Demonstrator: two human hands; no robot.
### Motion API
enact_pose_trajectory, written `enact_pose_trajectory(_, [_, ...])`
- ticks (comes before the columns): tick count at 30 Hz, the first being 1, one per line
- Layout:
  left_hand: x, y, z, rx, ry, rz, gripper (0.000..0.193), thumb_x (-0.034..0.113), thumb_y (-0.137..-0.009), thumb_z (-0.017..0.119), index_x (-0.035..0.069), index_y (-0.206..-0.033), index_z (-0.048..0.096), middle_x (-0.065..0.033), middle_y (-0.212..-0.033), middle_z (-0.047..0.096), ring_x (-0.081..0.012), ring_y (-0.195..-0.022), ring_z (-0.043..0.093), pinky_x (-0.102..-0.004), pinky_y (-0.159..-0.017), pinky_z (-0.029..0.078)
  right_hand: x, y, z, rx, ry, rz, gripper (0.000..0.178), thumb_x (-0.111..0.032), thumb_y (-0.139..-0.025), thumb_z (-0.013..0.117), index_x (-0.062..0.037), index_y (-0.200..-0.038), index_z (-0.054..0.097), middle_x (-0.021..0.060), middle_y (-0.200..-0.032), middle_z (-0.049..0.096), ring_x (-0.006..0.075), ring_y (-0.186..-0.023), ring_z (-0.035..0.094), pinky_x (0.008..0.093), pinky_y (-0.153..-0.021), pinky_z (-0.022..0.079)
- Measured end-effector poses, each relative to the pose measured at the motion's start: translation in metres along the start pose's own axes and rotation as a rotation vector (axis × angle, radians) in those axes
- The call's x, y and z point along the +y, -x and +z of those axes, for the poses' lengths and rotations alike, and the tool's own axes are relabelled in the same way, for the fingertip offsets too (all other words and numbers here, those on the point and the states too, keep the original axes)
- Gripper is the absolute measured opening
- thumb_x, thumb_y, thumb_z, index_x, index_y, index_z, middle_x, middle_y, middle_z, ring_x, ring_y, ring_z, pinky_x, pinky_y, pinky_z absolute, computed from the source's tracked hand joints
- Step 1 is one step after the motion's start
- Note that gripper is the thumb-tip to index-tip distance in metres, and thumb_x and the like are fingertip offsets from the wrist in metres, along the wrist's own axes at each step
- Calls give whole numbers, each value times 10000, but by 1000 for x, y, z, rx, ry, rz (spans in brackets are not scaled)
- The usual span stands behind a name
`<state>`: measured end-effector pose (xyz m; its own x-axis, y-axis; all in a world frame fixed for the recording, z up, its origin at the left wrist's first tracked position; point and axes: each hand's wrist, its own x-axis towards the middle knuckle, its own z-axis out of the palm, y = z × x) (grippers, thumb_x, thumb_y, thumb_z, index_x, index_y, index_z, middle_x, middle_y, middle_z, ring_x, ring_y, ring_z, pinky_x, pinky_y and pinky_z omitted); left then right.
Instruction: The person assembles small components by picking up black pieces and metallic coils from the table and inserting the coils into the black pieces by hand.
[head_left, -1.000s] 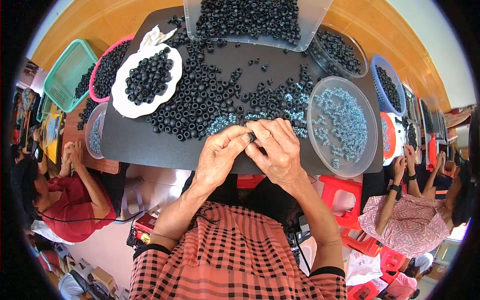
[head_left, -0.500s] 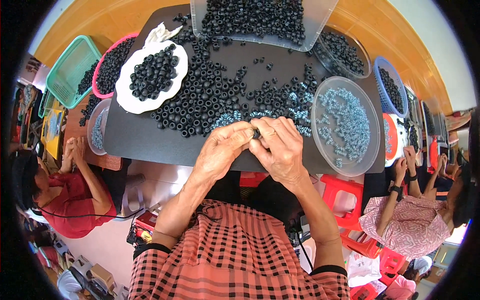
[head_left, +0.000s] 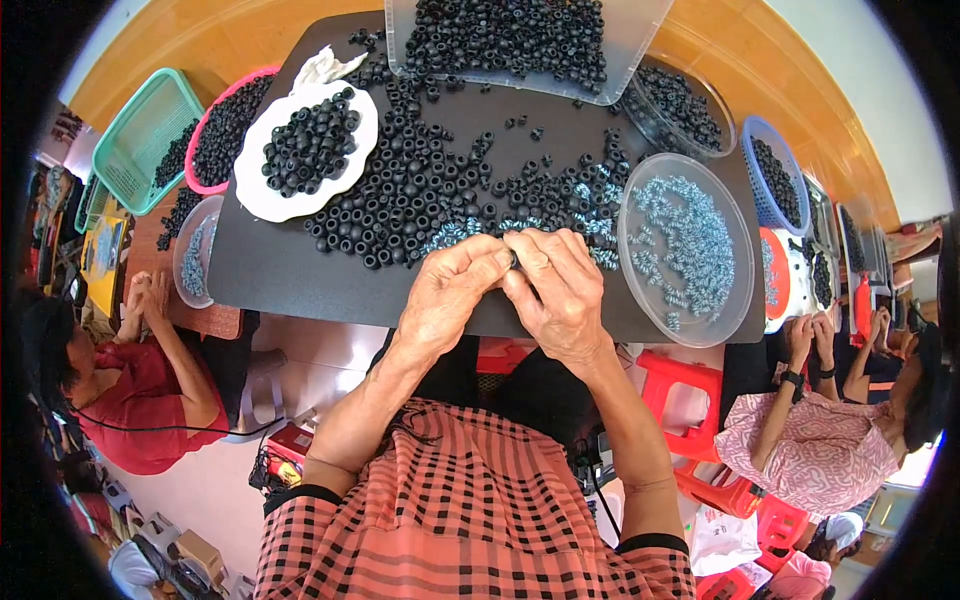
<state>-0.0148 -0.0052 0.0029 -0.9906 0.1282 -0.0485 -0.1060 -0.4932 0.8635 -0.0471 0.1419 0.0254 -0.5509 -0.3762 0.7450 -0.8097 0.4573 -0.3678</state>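
My left hand [head_left: 448, 295] and my right hand [head_left: 560, 300] meet above the near edge of the dark table [head_left: 285, 280]. Pinched between their fingertips is a small round black plastic piece [head_left: 514, 259], mostly hidden by the fingers. Just beyond lies a spread of similar black pieces [head_left: 400, 200], many with a round hole. Small pale-blue metal springs [head_left: 455, 233] lie among them close to my fingers. To the right of my right hand, a clear oval tray [head_left: 722, 322] holds many more springs [head_left: 690, 245].
A scalloped white plate [head_left: 262, 205] carries a heap of black pieces. At the far side stand a clear box [head_left: 630, 65] and a round clear bowl [head_left: 725, 140], both holding black parts. Co-workers sit left [head_left: 150, 400] and right [head_left: 810, 430]. Red stools [head_left: 685, 400] stand at the lower right.
Both hands stay pinched together at nearly the same spot; the fingers have shifted slightly around the black piece, now less visible. The view has moved a little.
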Motion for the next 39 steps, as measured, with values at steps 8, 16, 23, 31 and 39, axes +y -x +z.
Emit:
enact_pose_trajectory(8, [4,2,9,24,-1,24,195,147,-973,524,-21,-990,620,-3,-888,591,-68,-831,535,-232,-776,461,2,-1,0,15,-58,6,371,47,-663,719,26,-1023,633,146,-929,645,280,-745,600,362,-661,469])
enact_pose_trajectory(16, [6,6,9,30,-61,85,249,177,-990,481,-34,-967,611,-49,-889,619,-83,-850,561,-256,-803,477,-2,1,-7,29,-73,47,382,43,-688,714,26,-1051,598,119,-927,617,265,-740,566,365,-663,452])
enact_pose_trajectory(23, [6,5,5,16,-240,61,210,159,-976,512,-14,-884,585,34,-779,521,-42,-759,464,-213,-703,410,-1,0,-4,-41,-52,-13,419,65,-669,699,48,-1074,591,137,-931,613,275,-751,562,366,-666,440])
enact_pose_trajectory(31, [3,2,3,22,61,-9,183,164,-980,520,7,-932,601,47,-818,501,-40,-752,450,-210,-716,424,-4,-7,1,-27,-37,5,361,26,-702,706,46,-1048,606,144,-936,627,276,-745,576,362,-658,449])
enact_pose_trajectory(39, [10,2,4,-42,270,24,272,193,-1006,450,-30,-1013,605,-50,-970,609,-129,-904,576,-307,-848,469,-6,-19,-13,-83,-104,102,363,-8,-720,725,11,-1062,606,114,-905,621,276,-756,579,367,-675,459])
